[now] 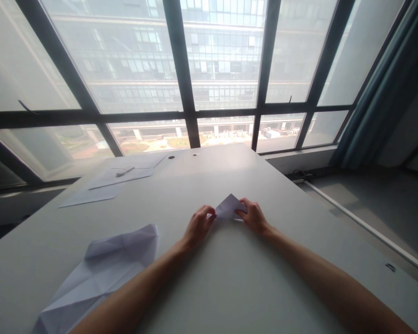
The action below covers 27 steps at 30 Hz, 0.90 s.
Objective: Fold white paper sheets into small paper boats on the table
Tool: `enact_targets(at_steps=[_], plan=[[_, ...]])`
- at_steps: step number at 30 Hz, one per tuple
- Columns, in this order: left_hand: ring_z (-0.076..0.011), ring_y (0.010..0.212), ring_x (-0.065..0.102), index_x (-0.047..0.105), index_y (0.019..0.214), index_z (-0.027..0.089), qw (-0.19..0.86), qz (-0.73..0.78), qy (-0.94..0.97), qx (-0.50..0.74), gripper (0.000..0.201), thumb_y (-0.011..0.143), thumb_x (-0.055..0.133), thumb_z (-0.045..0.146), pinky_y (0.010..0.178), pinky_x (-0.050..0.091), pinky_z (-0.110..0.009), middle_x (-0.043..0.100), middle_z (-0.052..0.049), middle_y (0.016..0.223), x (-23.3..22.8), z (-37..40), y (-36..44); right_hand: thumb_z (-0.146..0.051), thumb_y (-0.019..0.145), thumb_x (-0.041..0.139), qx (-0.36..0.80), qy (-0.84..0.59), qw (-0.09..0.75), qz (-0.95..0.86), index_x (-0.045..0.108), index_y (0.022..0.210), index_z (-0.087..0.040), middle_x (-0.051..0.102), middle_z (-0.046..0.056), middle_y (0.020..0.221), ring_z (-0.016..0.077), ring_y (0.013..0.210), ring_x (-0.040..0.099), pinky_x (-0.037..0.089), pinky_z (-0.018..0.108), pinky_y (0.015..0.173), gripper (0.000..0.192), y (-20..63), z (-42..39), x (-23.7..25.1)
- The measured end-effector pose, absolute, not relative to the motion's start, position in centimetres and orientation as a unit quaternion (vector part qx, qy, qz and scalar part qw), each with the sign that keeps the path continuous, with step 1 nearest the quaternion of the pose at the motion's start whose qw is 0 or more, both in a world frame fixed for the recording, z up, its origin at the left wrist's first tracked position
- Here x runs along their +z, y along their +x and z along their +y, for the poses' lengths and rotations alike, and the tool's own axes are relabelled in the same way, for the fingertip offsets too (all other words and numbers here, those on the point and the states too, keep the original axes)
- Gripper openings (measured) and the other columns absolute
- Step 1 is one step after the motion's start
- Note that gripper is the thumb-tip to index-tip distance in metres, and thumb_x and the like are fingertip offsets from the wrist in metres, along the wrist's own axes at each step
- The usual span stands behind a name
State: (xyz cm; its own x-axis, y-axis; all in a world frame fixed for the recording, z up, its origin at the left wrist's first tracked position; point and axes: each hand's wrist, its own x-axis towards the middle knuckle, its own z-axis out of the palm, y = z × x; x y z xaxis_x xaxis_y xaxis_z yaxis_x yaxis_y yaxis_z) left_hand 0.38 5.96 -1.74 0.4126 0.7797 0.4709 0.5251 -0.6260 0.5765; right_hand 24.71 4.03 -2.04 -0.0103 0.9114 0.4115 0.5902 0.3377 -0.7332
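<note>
A small folded piece of white paper [229,206] lies on the grey table [230,278], shaped like a triangle pointing away from me. My left hand [198,226] pinches its left corner with fingertips. On the other side my right hand [253,216] presses and grips the paper's right edge. Both forearms reach in from the bottom of the view.
A larger creased, partly folded white sheet [101,273] lies at the near left. Flat sheets [104,185] with a pen [124,171] on them rest at the far left. Two cable holes [171,157] sit near the table's far edge, below a large window [209,69].
</note>
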Motion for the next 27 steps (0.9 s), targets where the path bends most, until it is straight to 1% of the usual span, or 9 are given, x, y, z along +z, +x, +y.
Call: enact_targets(at_steps=[3, 7, 10, 13, 16, 19, 21, 24, 27], plan=[[-0.0190, 0.081, 0.064, 0.064, 0.095, 0.020, 0.191, 0.391, 0.820, 0.373, 0.008, 0.092, 0.058, 0.024, 0.074, 0.048, -0.028, 0.069, -0.003, 0.091, -2.03, 6.16, 0.40, -0.026, 0.081, 0.071, 0.167, -0.542, 0.445, -0.693, 0.068, 0.105, -0.024, 0.075, 0.006, 0.094, 0.0256, 0.090, 0.070, 0.054, 0.038, 0.082, 0.024, 24.70, 4.04, -2.06], [-0.0201, 0.083, 0.065, 0.066, 0.094, 0.020, 0.199, 0.392, 0.817, 0.372, 0.009, 0.091, 0.058, 0.023, 0.076, 0.049, -0.030, 0.070, -0.004, 0.090, -2.22, 6.39, 0.46, -0.026, 0.081, 0.070, 0.157, -0.545, 0.439, -0.697, 0.067, 0.106, -0.023, 0.075, 0.006, 0.094, 0.0250, 0.089, 0.070, 0.054, 0.037, 0.082, 0.025, 24.71, 4.04, -2.00], [-0.0193, 0.082, 0.065, 0.065, 0.093, 0.020, 0.201, 0.387, 0.823, 0.364, 0.011, 0.092, 0.055, 0.023, 0.076, 0.050, -0.029, 0.068, -0.005, 0.090, -1.99, 6.31, 0.49, -0.025, 0.081, 0.070, 0.148, -0.551, 0.432, -0.699, 0.067, 0.105, -0.023, 0.075, 0.006, 0.094, 0.0243, 0.088, 0.070, 0.053, 0.037, 0.082, 0.024, 24.73, 4.08, -1.99], [-0.0180, 0.080, 0.062, 0.065, 0.091, 0.019, 0.178, 0.389, 0.825, 0.368, 0.016, 0.095, 0.050, 0.022, 0.075, 0.050, -0.029, 0.064, -0.005, 0.091, -1.69, 6.14, 0.46, -0.024, 0.082, 0.069, 0.142, -0.554, 0.429, -0.699, 0.067, 0.105, -0.023, 0.075, 0.005, 0.093, 0.0235, 0.086, 0.069, 0.052, 0.037, 0.081, 0.023, 24.79, 4.17, -2.05], [-0.0176, 0.081, 0.062, 0.064, 0.101, 0.020, 0.163, 0.398, 0.812, 0.394, 0.016, 0.093, 0.050, 0.016, 0.077, 0.052, -0.032, 0.062, -0.005, 0.098, -1.71, 6.15, 0.42, -0.025, 0.082, 0.069, 0.143, -0.562, 0.424, -0.696, 0.066, 0.106, -0.024, 0.075, 0.005, 0.093, 0.0238, 0.086, 0.069, 0.053, 0.037, 0.081, 0.024, 24.86, 4.23, -2.14], [-0.0168, 0.080, 0.063, 0.059, 0.111, 0.020, 0.172, 0.409, 0.791, 0.421, 0.025, 0.089, 0.052, 0.010, 0.077, 0.054, -0.034, 0.060, -0.006, 0.105, -2.01, 6.37, 0.37, -0.026, 0.082, 0.069, 0.149, -0.566, 0.421, -0.693, 0.066, 0.107, -0.024, 0.075, 0.005, 0.094, 0.0242, 0.088, 0.069, 0.053, 0.038, 0.082, 0.025, 24.91, 4.27, -2.21], [-0.0162, 0.078, 0.063, 0.059, 0.109, 0.019, 0.176, 0.416, 0.783, 0.428, 0.023, 0.089, 0.052, 0.010, 0.076, 0.055, -0.033, 0.059, -0.006, 0.107, -2.21, 6.57, 0.35, -0.026, 0.082, 0.068, 0.156, -0.564, 0.423, -0.692, 0.066, 0.107, -0.024, 0.075, 0.005, 0.095, 0.0241, 0.088, 0.069, 0.053, 0.038, 0.082, 0.025, 24.96, 4.32, -2.30], [-0.0154, 0.075, 0.064, 0.063, 0.097, 0.017, 0.183, 0.431, 0.776, 0.422, 0.012, 0.090, 0.053, 0.017, 0.072, 0.056, -0.031, 0.059, -0.009, 0.110, -2.31, 6.80, 0.38, -0.026, 0.082, 0.068, 0.165, -0.556, 0.431, -0.691, 0.066, 0.107, -0.024, 0.075, 0.005, 0.093, 0.0235, 0.086, 0.069, 0.053, 0.036, 0.080, 0.025, 25.06, 4.48, -2.50], [-0.0143, 0.070, 0.064, 0.067, 0.087, 0.015, 0.200, 0.448, 0.772, 0.405, 0.020, 0.093, 0.053, 0.027, 0.071, 0.056, -0.031, 0.060, -0.011, 0.114, -2.24, 6.88, 0.43, -0.027, 0.081, 0.068, 0.176, -0.550, 0.446, -0.684, 0.066, 0.105, -0.023, 0.074, 0.003, 0.088, 0.0220, 0.081, 0.068, 0.052, 0.033, 0.075, 0.024, 25.14, 4.62, -2.68]])
